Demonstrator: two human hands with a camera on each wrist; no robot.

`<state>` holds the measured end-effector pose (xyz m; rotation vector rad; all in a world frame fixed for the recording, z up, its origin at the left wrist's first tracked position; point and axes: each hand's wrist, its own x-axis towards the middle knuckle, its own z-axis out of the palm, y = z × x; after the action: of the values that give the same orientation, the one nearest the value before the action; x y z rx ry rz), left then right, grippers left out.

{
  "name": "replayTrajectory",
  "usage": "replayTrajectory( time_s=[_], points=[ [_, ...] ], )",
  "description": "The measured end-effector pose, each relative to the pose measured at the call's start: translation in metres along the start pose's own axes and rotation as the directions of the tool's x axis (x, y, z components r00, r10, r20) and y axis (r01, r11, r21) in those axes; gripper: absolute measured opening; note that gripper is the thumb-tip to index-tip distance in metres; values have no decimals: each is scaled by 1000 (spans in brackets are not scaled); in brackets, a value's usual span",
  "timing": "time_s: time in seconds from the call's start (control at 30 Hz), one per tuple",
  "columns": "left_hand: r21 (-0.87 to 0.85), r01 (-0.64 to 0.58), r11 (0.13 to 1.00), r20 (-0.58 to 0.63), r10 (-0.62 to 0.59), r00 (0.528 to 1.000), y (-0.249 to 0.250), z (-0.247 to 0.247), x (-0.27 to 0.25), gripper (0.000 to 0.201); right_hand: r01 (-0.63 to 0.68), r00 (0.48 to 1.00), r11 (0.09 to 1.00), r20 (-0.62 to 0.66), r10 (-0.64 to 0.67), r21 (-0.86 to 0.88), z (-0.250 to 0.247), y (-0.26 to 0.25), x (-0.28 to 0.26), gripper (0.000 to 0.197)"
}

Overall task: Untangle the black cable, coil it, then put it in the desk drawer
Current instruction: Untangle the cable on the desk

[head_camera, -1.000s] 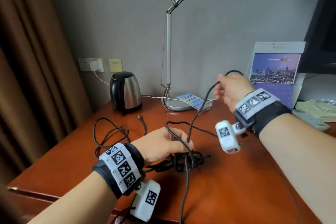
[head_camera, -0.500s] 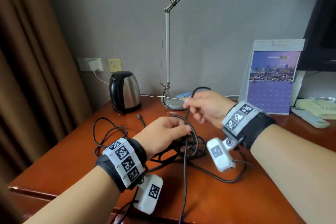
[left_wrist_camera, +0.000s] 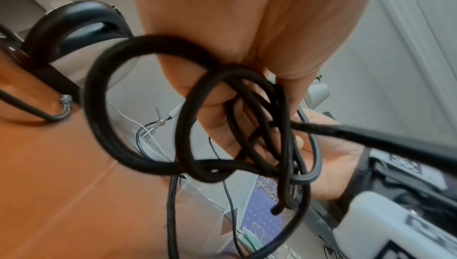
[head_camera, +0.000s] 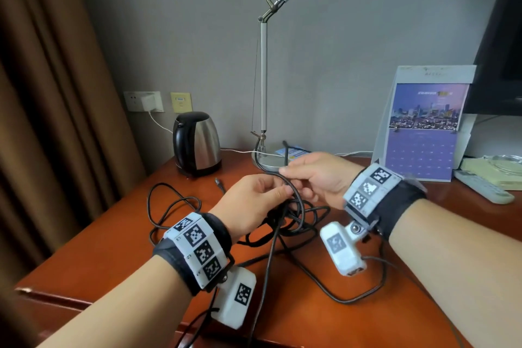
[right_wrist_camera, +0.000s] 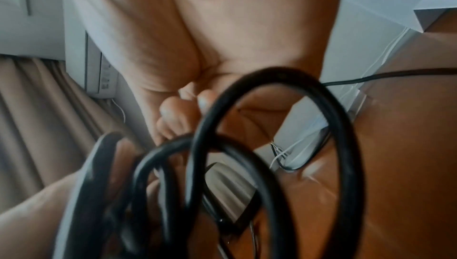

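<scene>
Both hands meet at centre frame in the head view, over the wooden desk. Left hand has its fingers curled round a bundle of loops of the black cable, thumb tip pressed onto a strand; the left wrist view shows those loops bunched against the curled fingers. Right hand sits just beside it, right of centre, fingers bent and pinching one strand at the top of a loop. In the right wrist view the fingertips are tucked in tight behind a big blurred loop.

More of the cable sprawls on the desk: loose loops at left of centre, one strand running down to the bottom edge of the frame, another curving toward the lower right. A free plug end lies just left of the left hand, near the kettle, which stands at the back left. Lamp base sits behind the hands, calendar upright at the right, remote lying flat at far right.
</scene>
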<state>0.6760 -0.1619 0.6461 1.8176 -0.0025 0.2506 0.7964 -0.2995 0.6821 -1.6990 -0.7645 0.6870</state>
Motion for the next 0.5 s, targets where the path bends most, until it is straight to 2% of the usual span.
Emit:
replayTrajectory(
  time_s=[0.07,0.13,0.17,0.2,0.23,0.3,0.37,0.43,0.5],
  points=[
    [16,28,999,39,-29,999,-4,-2,-1,23,89,974,990,-219,-65,105,-9,-7,12,25],
    [19,49,999,53,-50,997,-6,-4,-3,27,152,898,954,-440,-24,258,-23,-17,22,27],
    [19,49,999,38,-49,998,-6,-5,-3,25,163,875,931,-484,17,328,-29,-19,25,29],
    [18,45,999,14,-45,999,-6,-7,-2,25,138,884,922,-465,50,362,-33,-20,25,29],
    [14,40,999,-11,-40,999,-5,-8,0,27,72,917,935,-391,75,347,-32,-20,21,28],
    [8,28,1000,-43,-27,999,-4,-9,2,28,-73,981,984,-168,100,163,-19,-11,10,27],
    [6,19,1000,-44,-19,999,-4,-9,4,29,-92,996,996,19,92,2,-1,-1,1,28],
    [33,22,999,-23,-21,1000,-5,-8,3,30,-50,998,999,29,50,-5,3,5,2,29],
    [43,41,998,13,-42,999,-6,-8,0,21,9,991,995,-132,4,100,-6,1,9,23]
  ],
)
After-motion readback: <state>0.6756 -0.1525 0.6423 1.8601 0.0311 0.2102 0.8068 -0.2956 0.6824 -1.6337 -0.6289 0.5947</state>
